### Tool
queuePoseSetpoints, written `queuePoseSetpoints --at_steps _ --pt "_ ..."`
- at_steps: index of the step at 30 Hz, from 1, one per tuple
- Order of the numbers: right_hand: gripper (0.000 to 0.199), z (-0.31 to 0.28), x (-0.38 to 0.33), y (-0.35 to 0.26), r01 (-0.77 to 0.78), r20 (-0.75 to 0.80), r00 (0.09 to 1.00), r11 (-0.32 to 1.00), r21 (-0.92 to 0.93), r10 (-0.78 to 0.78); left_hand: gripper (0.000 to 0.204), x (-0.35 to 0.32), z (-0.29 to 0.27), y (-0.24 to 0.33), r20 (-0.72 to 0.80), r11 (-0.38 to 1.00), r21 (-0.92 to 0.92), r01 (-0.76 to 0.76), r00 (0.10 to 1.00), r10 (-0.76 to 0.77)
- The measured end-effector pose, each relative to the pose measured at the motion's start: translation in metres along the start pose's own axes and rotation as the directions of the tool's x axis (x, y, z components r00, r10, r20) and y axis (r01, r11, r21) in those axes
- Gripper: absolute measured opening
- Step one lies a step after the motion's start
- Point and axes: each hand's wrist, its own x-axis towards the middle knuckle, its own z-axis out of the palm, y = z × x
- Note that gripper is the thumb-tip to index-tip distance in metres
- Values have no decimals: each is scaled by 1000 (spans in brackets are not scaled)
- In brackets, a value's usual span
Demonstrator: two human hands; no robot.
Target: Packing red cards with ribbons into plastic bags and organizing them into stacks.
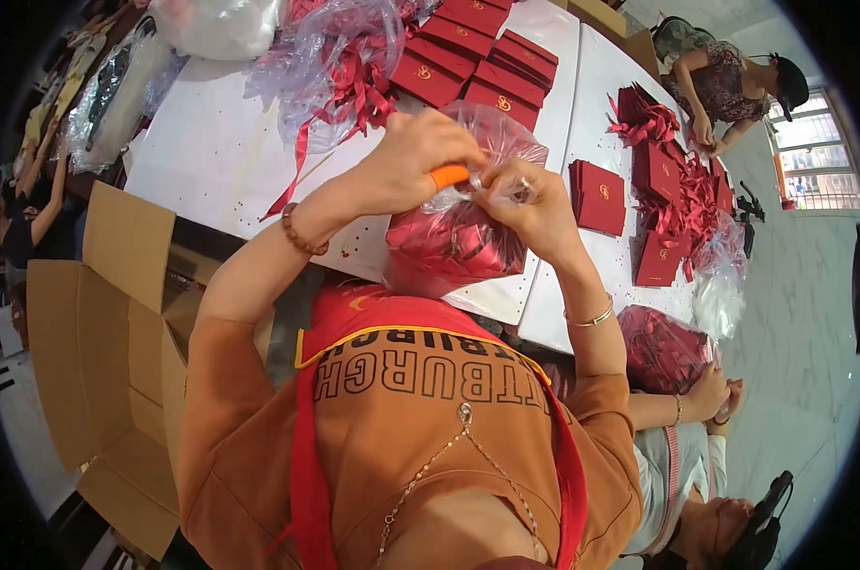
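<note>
A clear plastic bag packed with red gift bags or boxes stands at the table's near edge, in front of my body. My left hand, with an orange cover on one finger, pinches the gathered plastic at the top. My right hand is closed on the bag's twisted neck, close beside the left. The two hands nearly meet above the bag. Red ribbons spill from a loose clear plastic bag just beyond my left hand. Behind the held bag lie stacks of flat red gift bags with gold marks.
An open cardboard box stands at my left. More red gift bags and ribbons lie on the white table to the right. One person works at the far right; another holds a filled bag at the near right.
</note>
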Motion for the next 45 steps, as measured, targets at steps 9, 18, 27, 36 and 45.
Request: queuePoseSetpoints --at_steps 9,18,27,36,45 --pt "16 9 20 1 432 70 776 447 -783 -627 13 9 6 -11 246 1000 -2 -11 969 11" --pt "28 6 13 3 271 -74 755 412 -870 -651 20 34 -9 -20 394 707 -547 448 883 -255" --pt "16 3 8 5 212 -97 764 390 -896 -638 24 59 -19 -25 608 878 -393 273 794 25" --pt "13 1 5 0 184 -47 842 368 -911 -538 20 71 -10 -18 596 989 -95 117 802 -38" --pt "12 -3 -18 0 286 112 918 441 -850 -381 10 65 -5 -31 569 986 38 -164 814 113"
